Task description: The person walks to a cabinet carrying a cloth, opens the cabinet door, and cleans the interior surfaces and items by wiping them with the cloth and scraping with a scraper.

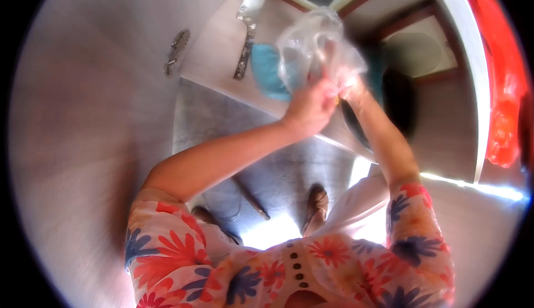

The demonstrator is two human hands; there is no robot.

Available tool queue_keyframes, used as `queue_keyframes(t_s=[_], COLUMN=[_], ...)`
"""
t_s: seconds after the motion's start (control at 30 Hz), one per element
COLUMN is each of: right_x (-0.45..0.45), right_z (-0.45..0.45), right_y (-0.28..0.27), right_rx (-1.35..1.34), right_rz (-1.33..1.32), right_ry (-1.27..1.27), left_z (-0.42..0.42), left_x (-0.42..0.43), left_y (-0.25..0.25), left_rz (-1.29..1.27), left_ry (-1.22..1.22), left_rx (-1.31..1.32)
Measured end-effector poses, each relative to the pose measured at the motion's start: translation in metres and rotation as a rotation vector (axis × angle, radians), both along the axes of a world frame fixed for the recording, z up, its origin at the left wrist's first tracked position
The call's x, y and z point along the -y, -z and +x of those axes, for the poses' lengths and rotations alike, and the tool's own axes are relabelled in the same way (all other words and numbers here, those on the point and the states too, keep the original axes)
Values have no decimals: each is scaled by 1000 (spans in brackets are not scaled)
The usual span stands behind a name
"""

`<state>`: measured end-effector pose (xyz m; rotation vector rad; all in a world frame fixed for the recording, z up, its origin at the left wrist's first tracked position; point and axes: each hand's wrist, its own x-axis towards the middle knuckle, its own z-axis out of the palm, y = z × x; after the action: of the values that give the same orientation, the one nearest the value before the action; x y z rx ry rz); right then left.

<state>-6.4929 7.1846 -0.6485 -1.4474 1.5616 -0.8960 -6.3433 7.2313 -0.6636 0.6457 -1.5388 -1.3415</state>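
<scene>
A clear, crumpled plastic bag (311, 38) is held up in front of me, above a pale surface. My left hand (311, 108) is closed, its fingers pinching the lower edge of the bag. Right beside it, my right hand (349, 84) grips the bag too, with part of its fingers showing blurred through the film. A small yellowish spot shows between the two hands; what it is I cannot make out. Behind the bag lies a teal item (267, 71), mostly covered from view.
An ornate metal fitting (179, 49) sits on the pale panel at left, and a patterned metal piece (245, 41) lies farther right. Framed pictures (420, 46) stand at the back. A red plastic bag (507, 97) hangs at right. A stick (253, 199) lies on the floor.
</scene>
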Motion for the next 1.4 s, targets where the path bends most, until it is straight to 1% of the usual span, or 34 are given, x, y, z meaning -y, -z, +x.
queue_keyframes(t_s=[0.03, 0.07, 0.13, 0.2, 0.23, 0.27, 0.3, 0.33, 0.37, 0.4, 0.43, 0.5, 0.53, 0.57, 0.6, 0.67, 0.7, 0.8, 0.9, 0.93, 1.0, 1.1, 1.17, 1.2, 1.23, 1.3, 1.33, 1.4], right_x=[-5, -1, -1, 0, -4, -6, -8, -9, -8, -7, -6, -6, -9, -8, -6, 0, 3, 5, -3, -5, -13, -17, -7, -1, 2, 11, 10, 14], right_z=[20, 22, 26, 27, 29, 35, 44, 41, 44, 43, 42, 32, 26, 21, 11, -8, -9, -12, 2, 6, 7, 11, 12, 11, 10, -9, -11, -20], right_y=[-25, -32, -35, -33, -33, -32, -33, -25, -27, -24, -19, -19, -22, -27, -30, -36, -37, -41, -42, -43, -52, -72, -84, -90, -93, -90, -91, -79], right_rx=[273, 407, 517, 633, 696, 696, 695, 847, 775, 786, 797, 747, 720, 749, 743, 728, 719, 679, 712, 733, 778, 864, 960, 1030, 1109, 1273, 1083, 860], right_rz=[-23, -10, -35, 23, 95, 95, 94, 144, 202, 207, 214, 236, 245, 221, 233, 249, 214, 89, 30, 30, 31, 48, 91, 138, 188, 364, 317, 182], right_ry=[146, 168, 178, 220, 260, 299, 338, 329, 366, 372, 376, 188, 96, -25, -67, -144, -101, 76, 216, 236, 267, 244, 183, 116, 38, -341, -132, -24], left_z=[3, 0, 4, 11, 13, 13, 16, 20, 22, 24, 24, 25, 26, 28, 30, 43, 51, 53, 45, 47, 41, 50, 58, 62, 64, 72, 75, 79], left_x=[7, 22, 33, 42, 43, 46, 48, 50, 51, 51, 52, 56, 57, 62, 66, 71, 72, 69, 58, 53, 42, 48, 55, 57, 62, 75, 80, 89], left_y=[-4, 6, 6, 7, 5, 4, -1, -5, -9, -13, -11, -4, -1, 2, 4, -13, -18, -28, -31, -33, -30, -28, -20, -29, -27, -18, -15, -5], left_rz=[83, 225, 540, 650, 705, 753, 722, 690, 657, 641, 648, 660, 683, 704, 725, 781, 798, 727, 776, 846, 826, 871, 947, 951, 885, 757, 748, 703], left_ry=[-41, -44, -48, 143, 239, 257, 290, 322, 355, 362, 374, 398, 406, 414, 426, 659, 773, 1030, 1173, 1141, 1144, 1141, 1070, 1037, 996, 915, 914, 839], left_rx=[27, -12, -121, -69, -40, 15, 46, 77, 109, 143, 124, 86, -4, -93, -181, -344, -415, -577, -586, -493, -526, -502, -470, -516, -450, -316, -282, -166])
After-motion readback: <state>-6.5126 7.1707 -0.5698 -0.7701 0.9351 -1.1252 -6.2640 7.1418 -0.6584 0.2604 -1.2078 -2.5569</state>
